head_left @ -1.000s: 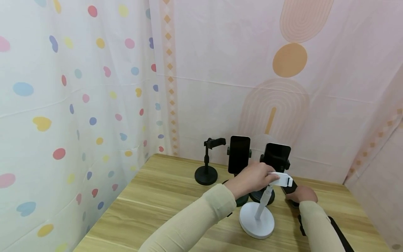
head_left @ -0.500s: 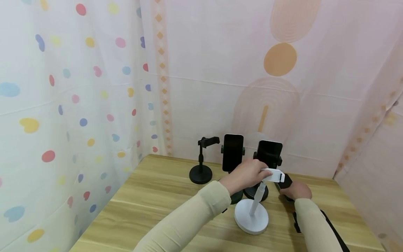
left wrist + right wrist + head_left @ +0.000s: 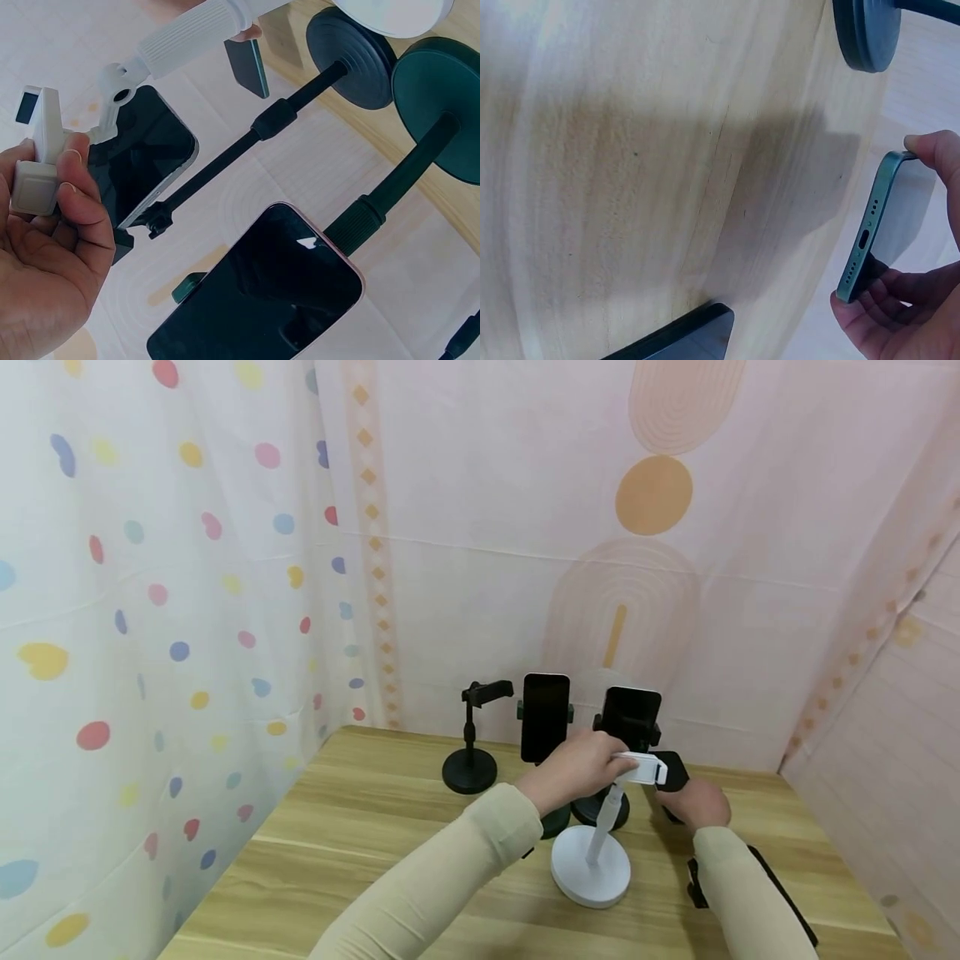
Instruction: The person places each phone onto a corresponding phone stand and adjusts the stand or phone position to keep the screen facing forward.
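My right hand (image 3: 699, 802) grips a green-edged smartphone (image 3: 865, 232) across its width, above the wooden table (image 3: 375, 827) and apart from the white phone stand (image 3: 590, 866). My left hand (image 3: 579, 766) pinches that stand's clamp (image 3: 643, 768); its round base sits on the wood. Behind, a dark green stand (image 3: 431, 82) bears a pink-edged phone (image 3: 262, 292) and a black stand (image 3: 345, 60) a silver-edged phone (image 3: 150, 142). Farther left is another black holder (image 3: 469, 771).
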`<state>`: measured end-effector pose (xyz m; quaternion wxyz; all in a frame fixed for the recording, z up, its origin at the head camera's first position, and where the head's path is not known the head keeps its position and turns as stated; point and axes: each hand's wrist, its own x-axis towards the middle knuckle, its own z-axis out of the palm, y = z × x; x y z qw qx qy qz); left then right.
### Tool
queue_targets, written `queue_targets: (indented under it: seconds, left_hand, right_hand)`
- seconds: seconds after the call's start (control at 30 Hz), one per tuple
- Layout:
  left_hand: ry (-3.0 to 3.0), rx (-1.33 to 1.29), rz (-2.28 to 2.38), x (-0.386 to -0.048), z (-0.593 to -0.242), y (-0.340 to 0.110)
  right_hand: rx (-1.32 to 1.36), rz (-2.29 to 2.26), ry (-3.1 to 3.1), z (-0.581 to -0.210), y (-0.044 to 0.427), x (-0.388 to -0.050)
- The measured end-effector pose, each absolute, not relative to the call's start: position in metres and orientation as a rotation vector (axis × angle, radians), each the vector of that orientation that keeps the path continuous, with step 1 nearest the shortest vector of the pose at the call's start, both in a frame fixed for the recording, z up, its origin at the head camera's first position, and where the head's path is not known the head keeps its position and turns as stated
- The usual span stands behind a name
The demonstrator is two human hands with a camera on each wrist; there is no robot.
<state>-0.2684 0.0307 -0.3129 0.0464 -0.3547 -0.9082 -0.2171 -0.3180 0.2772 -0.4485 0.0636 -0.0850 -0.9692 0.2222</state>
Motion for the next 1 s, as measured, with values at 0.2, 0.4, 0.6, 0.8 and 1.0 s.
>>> queue_targets:
  seconds: [0.2,0.4,0.6,0.8,1.0]
  left_hand:
    - [-2.755,-1.09,-0.674,-0.269,-0.312,0.03]
    - [-2.756,-1.094,-0.691,-0.269,-0.313,0.03]
    - [-2.764,-1.094,-0.707,-0.27,-0.313,0.031]
    - [-2.765,-1.092,-0.714,-0.27,-0.313,0.03]
    - [-2.773,-1.093,-0.713,-0.271,-0.313,0.03]
  right_hand:
    - [-0.241,0.697,-2.867,-0.448,0.277,-0.317]
    - [-0.261,0.718,-2.846,-0.446,0.277,-0.312]
    - [-0.288,0.754,-2.799,-0.449,0.271,-0.304]
    - [-0.309,0.788,-2.764,-0.452,0.263,-0.295]
    - [-0.337,0.784,-2.744,-0.451,0.259,-0.288]
